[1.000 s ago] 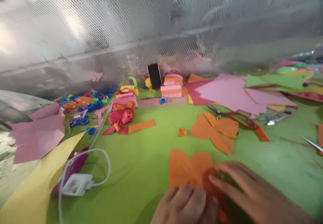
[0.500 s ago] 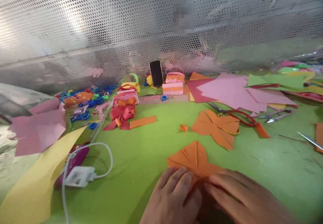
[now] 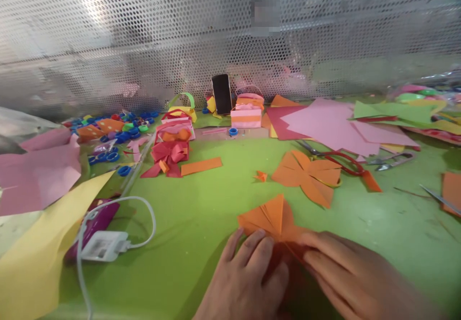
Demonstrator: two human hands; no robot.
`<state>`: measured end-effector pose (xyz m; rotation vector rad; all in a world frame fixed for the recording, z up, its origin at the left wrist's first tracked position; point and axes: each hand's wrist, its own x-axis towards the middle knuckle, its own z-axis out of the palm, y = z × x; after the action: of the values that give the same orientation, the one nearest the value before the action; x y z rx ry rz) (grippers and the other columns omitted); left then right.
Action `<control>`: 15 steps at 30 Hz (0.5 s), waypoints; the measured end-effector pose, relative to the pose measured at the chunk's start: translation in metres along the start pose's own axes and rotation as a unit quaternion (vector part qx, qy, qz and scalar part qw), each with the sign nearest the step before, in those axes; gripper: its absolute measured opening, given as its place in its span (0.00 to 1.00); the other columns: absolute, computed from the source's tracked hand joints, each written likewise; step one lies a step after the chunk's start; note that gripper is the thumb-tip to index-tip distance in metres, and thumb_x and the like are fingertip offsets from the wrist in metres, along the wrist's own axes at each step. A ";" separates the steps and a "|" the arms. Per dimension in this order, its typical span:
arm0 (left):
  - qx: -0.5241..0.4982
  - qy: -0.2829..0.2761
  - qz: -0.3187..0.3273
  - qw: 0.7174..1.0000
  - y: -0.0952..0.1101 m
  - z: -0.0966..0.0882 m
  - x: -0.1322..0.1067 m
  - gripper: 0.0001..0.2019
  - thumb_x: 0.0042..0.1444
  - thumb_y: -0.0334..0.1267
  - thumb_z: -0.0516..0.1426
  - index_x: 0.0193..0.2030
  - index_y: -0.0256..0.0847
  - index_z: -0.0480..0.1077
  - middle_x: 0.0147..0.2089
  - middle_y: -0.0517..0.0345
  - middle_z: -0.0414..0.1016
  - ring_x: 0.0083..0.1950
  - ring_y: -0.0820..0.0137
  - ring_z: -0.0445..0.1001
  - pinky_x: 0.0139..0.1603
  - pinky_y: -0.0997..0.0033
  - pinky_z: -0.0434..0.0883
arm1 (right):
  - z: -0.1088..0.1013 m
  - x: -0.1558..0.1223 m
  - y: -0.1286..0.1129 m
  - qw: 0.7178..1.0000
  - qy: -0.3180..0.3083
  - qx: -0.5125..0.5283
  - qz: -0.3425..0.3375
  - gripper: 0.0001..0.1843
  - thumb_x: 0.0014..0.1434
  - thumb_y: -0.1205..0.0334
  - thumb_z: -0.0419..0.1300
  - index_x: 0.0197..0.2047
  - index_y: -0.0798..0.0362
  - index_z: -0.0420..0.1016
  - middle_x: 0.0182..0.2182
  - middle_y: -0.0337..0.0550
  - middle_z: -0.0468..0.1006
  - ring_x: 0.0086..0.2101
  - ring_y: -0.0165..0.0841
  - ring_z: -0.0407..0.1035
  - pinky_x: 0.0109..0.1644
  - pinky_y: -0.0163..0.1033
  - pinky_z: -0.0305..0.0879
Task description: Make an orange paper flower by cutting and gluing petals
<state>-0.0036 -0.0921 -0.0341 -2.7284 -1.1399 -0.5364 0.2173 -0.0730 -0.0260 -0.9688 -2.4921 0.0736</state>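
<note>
An orange paper flower [image 3: 276, 214] with slits in its petals lies on the green tabletop, creased along its middle. My left hand [image 3: 245, 274] has its fingertips curled over the flower's near left edge, thumb bent inward beneath. At the flower's right petal my right hand [image 3: 345, 272] pinches the paper, fingers together. Both hands partly cover the near petals. Just beyond lies a second orange paper flower [image 3: 306, 176], flat, with cut petals. A small orange scrap [image 3: 260, 176] sits to its left.
Red-handled scissors [image 3: 344, 164] and small metal snips [image 3: 392, 161] lie at right. Pink paper sheets [image 3: 324, 120] are stacked behind. A phone [image 3: 221, 94] leans among small paper baskets [image 3: 246, 117]. On the left are a red paper bow [image 3: 172, 154], a white plug [image 3: 104, 246] and a yellow sheet [image 3: 46, 248].
The flower's upper left petal now looks folded more sharply along its crease. My right hand has shifted slightly right along the paper. The whole view has tilted a little downward.
</note>
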 end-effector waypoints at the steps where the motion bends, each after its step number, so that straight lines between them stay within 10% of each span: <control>1: -0.002 0.003 -0.003 1.000 0.000 0.001 0.000 0.16 0.56 0.52 0.58 0.43 0.43 0.73 0.49 0.52 0.77 0.52 0.60 0.74 0.55 0.56 0.72 | -0.003 0.004 0.000 1.000 -0.005 0.016 0.007 0.18 0.60 0.75 0.44 0.37 0.50 0.73 0.37 0.46 0.79 0.33 0.34 0.76 0.33 0.37 0.73; 6: -0.025 0.020 -0.003 0.999 0.000 0.004 0.000 0.19 0.58 0.57 0.55 0.29 0.44 0.74 0.53 0.53 0.76 0.55 0.59 0.72 0.56 0.54 0.71 | -0.010 0.029 0.006 0.978 -0.134 0.138 0.082 0.13 0.64 0.71 0.47 0.33 0.50 0.67 0.35 0.42 0.73 0.32 0.32 0.71 0.33 0.36 0.69; 15: -0.011 0.094 0.003 0.996 0.002 0.014 -0.005 0.22 0.65 0.56 0.47 0.44 0.44 0.75 0.52 0.58 0.77 0.53 0.62 0.73 0.58 0.57 0.69 | -0.008 0.070 0.022 0.956 -0.208 0.151 0.140 0.12 0.61 0.73 0.50 0.27 0.51 0.62 0.29 0.38 0.70 0.28 0.30 0.65 0.33 0.37 0.62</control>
<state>-0.0018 -0.0927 -0.0486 -2.6304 -1.0839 -0.7897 0.1897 -0.0113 0.0047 -1.2650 -2.5740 0.7998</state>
